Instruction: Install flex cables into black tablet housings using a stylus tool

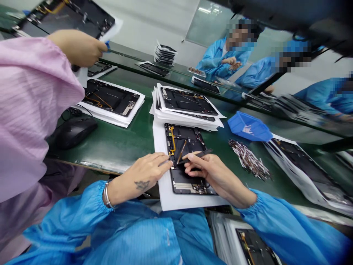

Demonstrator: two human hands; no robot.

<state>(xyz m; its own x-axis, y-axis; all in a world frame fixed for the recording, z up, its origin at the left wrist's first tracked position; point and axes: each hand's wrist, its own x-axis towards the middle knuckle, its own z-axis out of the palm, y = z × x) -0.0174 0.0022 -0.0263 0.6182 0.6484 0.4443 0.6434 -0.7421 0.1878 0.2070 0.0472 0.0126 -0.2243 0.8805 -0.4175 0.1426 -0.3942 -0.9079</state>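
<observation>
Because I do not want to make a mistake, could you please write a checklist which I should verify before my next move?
1. Grip of the right hand on the slim black tool: ok, held.
2. Tool tip touching the black panel: cannot tell.
3. Left hand at the panel: ok, at its left edge.
4. Panel on the white sheet: ok, lying flat.
5. All small strips inside the blue bin: not ok, a heap lies on the green table.

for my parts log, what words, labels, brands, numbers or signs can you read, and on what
None can be read.
Panel under the tool: any print is too small.
Stack's top panel: faint pale marks, too small.
Left panel: same, too small.
Mouse: no readable brand.
</observation>
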